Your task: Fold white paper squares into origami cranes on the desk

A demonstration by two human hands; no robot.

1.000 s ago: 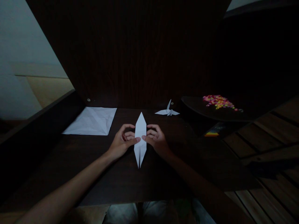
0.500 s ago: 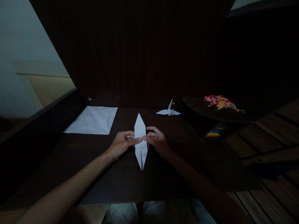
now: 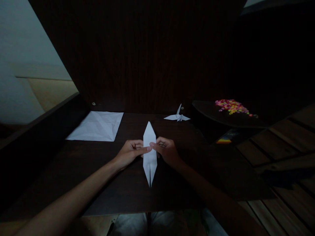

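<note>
A long folded piece of white paper (image 3: 150,159), pointed at the far end and split into two points at the near end, is held between both hands above the dark table. My left hand (image 3: 133,150) grips its left edge, thumb on the front face and fingers curled behind. From the right edge, my right hand (image 3: 167,150) pinches it in the same way, its thumb tip close to the left thumb. The fingertips behind the paper are hidden. Farther back on the table lies a finished white paper crane (image 3: 177,116).
A creased white sheet (image 3: 97,126) lies at the back left, by the low side board (image 3: 41,119). To the right, a rounded dark shelf (image 3: 209,114) bears a heap of small colourful pieces (image 3: 233,106). A tall dark panel (image 3: 137,59) rises behind the table (image 3: 103,186).
The folded paper has shifted slightly toward me and to the right, and stands a bit more upright in view. My right fingers have curled in closer behind it. Both hands keep their hold.
</note>
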